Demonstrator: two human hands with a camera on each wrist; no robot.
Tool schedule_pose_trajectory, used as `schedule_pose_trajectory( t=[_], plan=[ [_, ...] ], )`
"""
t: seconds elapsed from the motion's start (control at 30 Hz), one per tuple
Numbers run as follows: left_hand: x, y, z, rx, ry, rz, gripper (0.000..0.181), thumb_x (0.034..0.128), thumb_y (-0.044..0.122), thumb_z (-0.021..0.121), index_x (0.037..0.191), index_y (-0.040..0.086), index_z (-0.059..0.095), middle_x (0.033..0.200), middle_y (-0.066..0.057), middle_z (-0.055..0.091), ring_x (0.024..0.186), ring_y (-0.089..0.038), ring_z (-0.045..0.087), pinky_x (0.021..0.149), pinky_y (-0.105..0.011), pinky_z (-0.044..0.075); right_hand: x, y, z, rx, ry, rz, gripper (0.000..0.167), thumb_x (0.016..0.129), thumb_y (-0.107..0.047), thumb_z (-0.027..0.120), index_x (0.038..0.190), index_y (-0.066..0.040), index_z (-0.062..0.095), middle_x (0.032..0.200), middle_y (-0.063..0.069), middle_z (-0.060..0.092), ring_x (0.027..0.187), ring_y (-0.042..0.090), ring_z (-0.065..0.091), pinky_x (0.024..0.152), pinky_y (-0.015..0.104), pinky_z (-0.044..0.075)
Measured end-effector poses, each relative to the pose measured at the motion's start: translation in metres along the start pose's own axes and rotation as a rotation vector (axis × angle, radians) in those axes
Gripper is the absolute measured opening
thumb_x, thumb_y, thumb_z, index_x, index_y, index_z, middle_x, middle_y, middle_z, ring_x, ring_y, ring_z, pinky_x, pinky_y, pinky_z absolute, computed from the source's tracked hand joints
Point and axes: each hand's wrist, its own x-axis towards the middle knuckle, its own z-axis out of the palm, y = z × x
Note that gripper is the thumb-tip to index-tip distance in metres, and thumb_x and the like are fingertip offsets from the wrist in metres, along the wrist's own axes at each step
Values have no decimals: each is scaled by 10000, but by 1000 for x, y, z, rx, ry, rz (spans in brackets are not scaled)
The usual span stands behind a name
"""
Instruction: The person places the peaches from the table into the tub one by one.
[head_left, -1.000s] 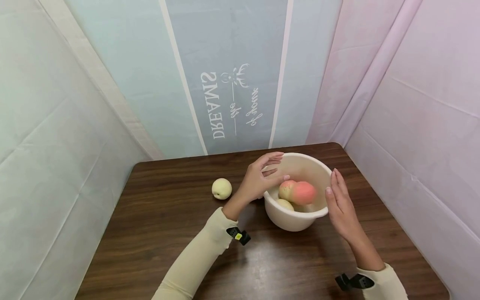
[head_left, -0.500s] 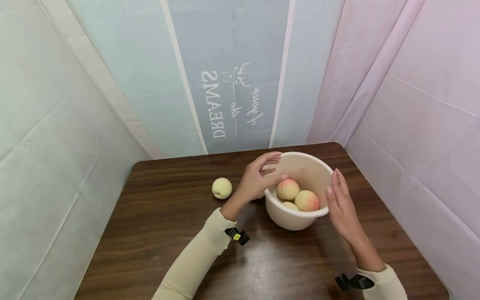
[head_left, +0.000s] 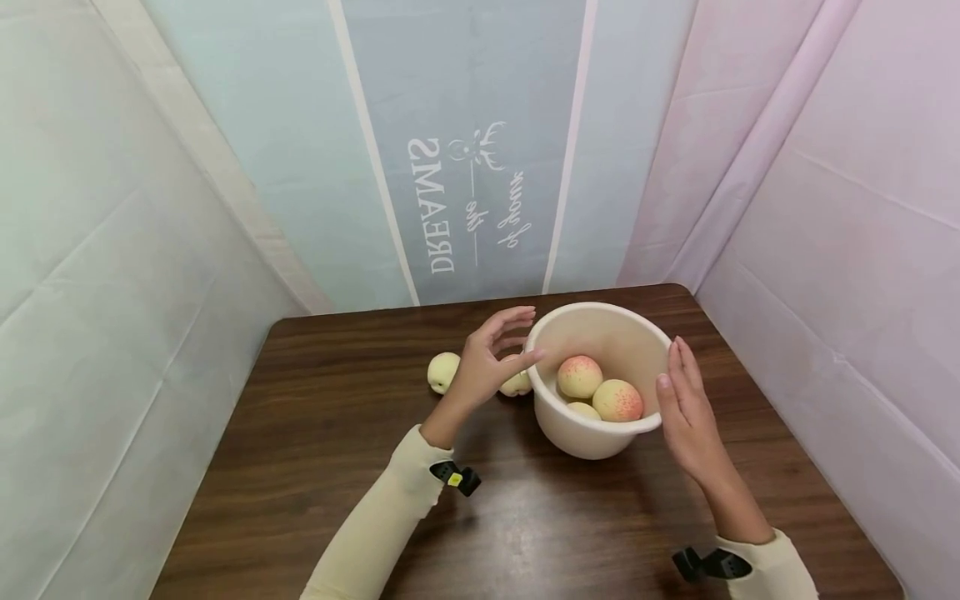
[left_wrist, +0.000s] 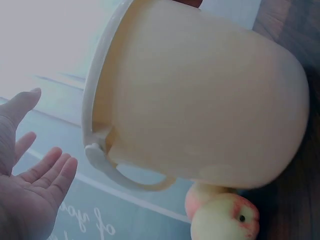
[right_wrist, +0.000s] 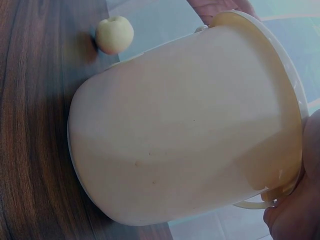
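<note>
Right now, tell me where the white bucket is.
In the head view, the white bucket stands on the right part of the table, toward its far edge, between the left hand and the right hand.

The round cream-white plastic bucket (head_left: 588,440) is plain outside (its inside a warmer beige), and the two round pale-yellow peaches (head_left: 580,377) bear speckled coral-red blushes beside a third round fruit (head_left: 584,411) showing pale yellow. The dark brown wooden tabletop (head_left: 322,467) has streaked grain, while the grey-blue cloth backdrop (head_left: 465,67) carries white stripes and white mirrored lettering (head_left: 438,208). The long fabric sleeves (head_left: 375,517) are pale cream, their slim wristbands (head_left: 470,481) black, the left with a yellow patch (head_left: 454,480).
</note>
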Motion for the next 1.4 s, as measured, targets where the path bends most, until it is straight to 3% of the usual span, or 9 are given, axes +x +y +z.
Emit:
schedule_pose_trajectory(
  t=[0.23,0.43,0.63,0.87,0.97,1.13,1.27,1.4],
  plan=[
    [-15,-3,-9,50,19,-12,566,859,-41,777,1383,8,570,1371,-139,603,1271,-390,547,1002,-545,496,0,2,0,4,4,-2,563,1109,-156,374,1589,24,139,1693,95,50,1522,361,90,1177,234,72],
    [-23,-8,-15,22,49,-3,541,873,-82,741,1379,2,570,1359,-174,601,1270,-439,531,999,-632,457,0,2,0,6,-1,-3,562,1109,-147,373,1586,34,137,1692,97,39,1518,370,101,1116,94,82],
    [-32,-12,-26,85,89,-11,525,871,-47,763,1362,0,583,1339,-169,619,1242,-447,549,978,-607,482,0,2,0,-1,0,-4,561,1109,-148,373,1591,14,135,1691,104,42,1519,371,98,1113,94,76],
    [-46,-43,-46,127,133,-46,545,876,-8,777,1381,77,591,1339,-122,625,1243,-352,577,980,-570,497,0,1,1,-3,4,-12,560,1109,-150,377,1594,-2,139,1691,103,48,1519,370,103,1117,94,78],
    [-49,-54,-54,131,139,-56,545,881,50,795,1384,126,599,1336,-84,630,1248,-332,576,983,-563,499,0,1,0,-5,10,-14,559,1110,-156,373,1594,-3,140,1692,102,51,1516,374,111,1119,101,80],
    [-57,-62,-65,147,181,-87,546,877,80,807,1380,147,604,1330,-73,636,1271,-332,565,995,-558,492,-1,3,0,-2,9,-7,562,1110,-166,375,1596,-11,140,1692,106,57,1514,382,111,1174,229,80],
    [-64,-65,-72,165,208,-112,551,878,46,795,1386,95,588,1356,-117,618,1300,-353,543,1010,-581,470,-2,4,1,5,6,-9,564,1109,-160,378,1596,-7,139,1692,107,56,1515,386,102,1189,301,74],
    [-68,-58,-75,168,211,-124,553,880,-13,770,1389,-20,556,1386,-217,577,1296,-460,507,1005,-665,428,-1,5,1,6,6,-16,561,1108,-151,378,1593,4,142,1692,110,54,1516,387,99,1192,309,68]
  ],
)
